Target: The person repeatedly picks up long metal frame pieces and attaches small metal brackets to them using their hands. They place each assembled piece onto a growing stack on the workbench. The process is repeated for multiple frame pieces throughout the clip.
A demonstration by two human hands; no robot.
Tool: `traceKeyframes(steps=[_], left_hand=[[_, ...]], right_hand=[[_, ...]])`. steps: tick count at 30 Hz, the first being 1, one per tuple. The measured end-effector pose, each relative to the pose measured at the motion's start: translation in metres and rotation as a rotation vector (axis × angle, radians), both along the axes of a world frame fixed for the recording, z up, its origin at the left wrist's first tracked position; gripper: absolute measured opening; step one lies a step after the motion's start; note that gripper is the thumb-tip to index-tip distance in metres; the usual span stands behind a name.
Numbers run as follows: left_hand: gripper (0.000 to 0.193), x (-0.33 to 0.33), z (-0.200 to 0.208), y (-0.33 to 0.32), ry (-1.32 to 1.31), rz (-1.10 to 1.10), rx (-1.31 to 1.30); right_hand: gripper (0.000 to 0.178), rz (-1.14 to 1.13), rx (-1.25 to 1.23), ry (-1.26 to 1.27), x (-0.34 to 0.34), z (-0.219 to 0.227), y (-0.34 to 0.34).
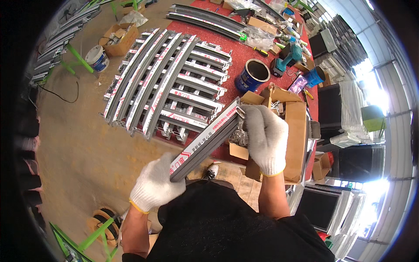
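Note:
A short grey frame profile (205, 142), with white film and red print along one face, slants up in front of my body. My left hand (157, 182), in a white knitted glove, is closed round its lower end. At the upper end is my right hand (265, 136), gloved the same way, with its fingers pinched together. A small shiny metal piece (240, 112) shows at those fingertips, against the profile's end; its exact shape is hard to make out. Just under the right hand stands an open cardboard box (295, 131) with small metal parts inside.
Stacked grey profiles (168, 83) lie crosswise on the red table (238, 54). Longer profiles (207, 21) rest at its far edge. Behind the box stand a blue can (252, 75), a teal cordless drill (288, 59) and a screwdriver (261, 52). A white bucket (97, 59) is on the floor.

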State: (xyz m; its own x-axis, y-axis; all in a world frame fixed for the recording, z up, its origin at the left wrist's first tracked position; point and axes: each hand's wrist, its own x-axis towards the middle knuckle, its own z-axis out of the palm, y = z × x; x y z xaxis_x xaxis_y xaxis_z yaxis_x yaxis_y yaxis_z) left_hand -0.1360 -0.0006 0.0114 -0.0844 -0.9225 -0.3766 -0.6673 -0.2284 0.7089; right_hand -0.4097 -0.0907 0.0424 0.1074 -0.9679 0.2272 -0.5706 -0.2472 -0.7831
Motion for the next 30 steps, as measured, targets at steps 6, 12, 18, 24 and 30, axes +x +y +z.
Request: traceKeyframes(steps=[6, 12, 18, 24, 30], left_hand=[[0.050, 0.004, -0.025, 0.002, 0.097, 0.082, -0.080], [0.045, -0.001, -0.058, 0.016, -0.055, 0.088, -0.059], [0.046, -0.003, -0.075, 0.019, -0.115, 0.025, -0.173], [0.043, -0.001, -0.075, 0.022, -0.123, 0.009, -0.222], [0.044, -0.004, -0.072, 0.023, -0.131, 0.007, -0.236]], right_hand=[[0.033, -0.154, 0.367, -0.129, -0.026, -0.031, 0.005], [0.042, -0.126, 0.570, -0.550, -0.039, -0.048, 0.019], [0.036, -0.160, 0.571, -0.593, -0.041, -0.038, 0.024], [0.029, -0.214, 0.353, -0.362, -0.036, -0.032, 0.027], [0.023, -0.339, 0.462, -0.555, -0.022, -0.027, 0.030]])
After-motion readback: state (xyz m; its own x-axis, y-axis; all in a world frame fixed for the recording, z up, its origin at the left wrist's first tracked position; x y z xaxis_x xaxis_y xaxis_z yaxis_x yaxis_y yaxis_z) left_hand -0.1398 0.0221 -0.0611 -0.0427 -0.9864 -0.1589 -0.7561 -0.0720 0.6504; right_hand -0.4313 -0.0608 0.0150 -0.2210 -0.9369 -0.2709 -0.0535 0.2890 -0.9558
